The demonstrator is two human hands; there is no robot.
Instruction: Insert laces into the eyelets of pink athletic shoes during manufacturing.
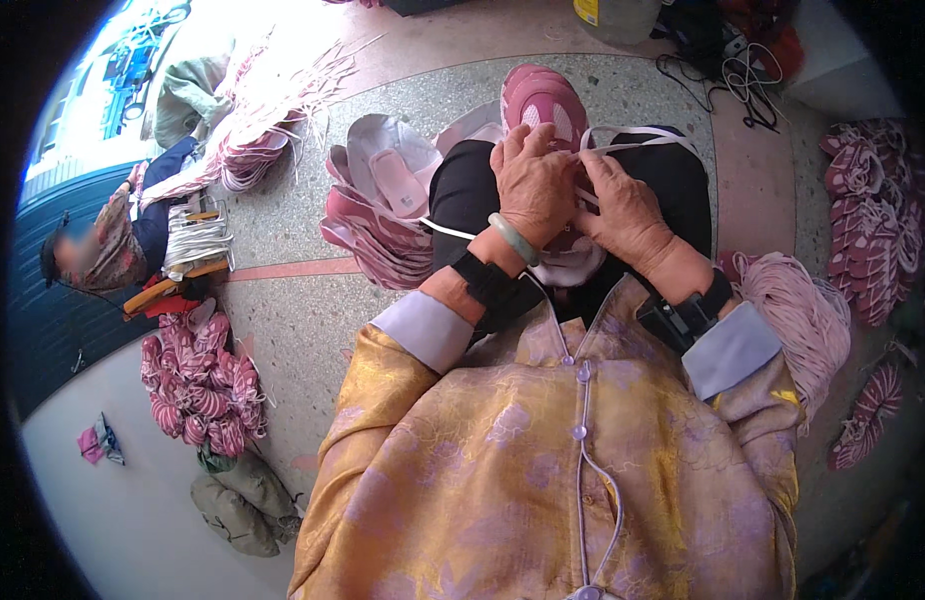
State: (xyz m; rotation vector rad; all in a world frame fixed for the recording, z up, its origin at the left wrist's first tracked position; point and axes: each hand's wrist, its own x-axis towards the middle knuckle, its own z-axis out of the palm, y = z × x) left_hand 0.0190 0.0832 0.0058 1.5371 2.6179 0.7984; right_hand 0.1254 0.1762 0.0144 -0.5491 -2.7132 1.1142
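A pink shoe (543, 95) lies across my lap between my knees, its toe pointing away from me. My left hand (535, 185) is closed over the shoe's left side, fingertips by the lacing. My right hand (628, 215) faces it from the right, its fingers pinched at a white shoelace (633, 132). The lace loops over my right knee, and another white length hangs over my left thigh. Both hands meet over the eyelets, so the exact grip of the fingertips is partly hidden. Beside my left knee stands a stack of pink shoe uppers (378, 235).
A bundle of pale pink laces (793, 310) lies by my right arm. Strung pink shoes (878, 220) pile at the far right, and more pink shoes (203, 385) at the left. Another person (113, 240) sits at the left near white laces (198, 240). Cables (748, 85) lie at the back right.
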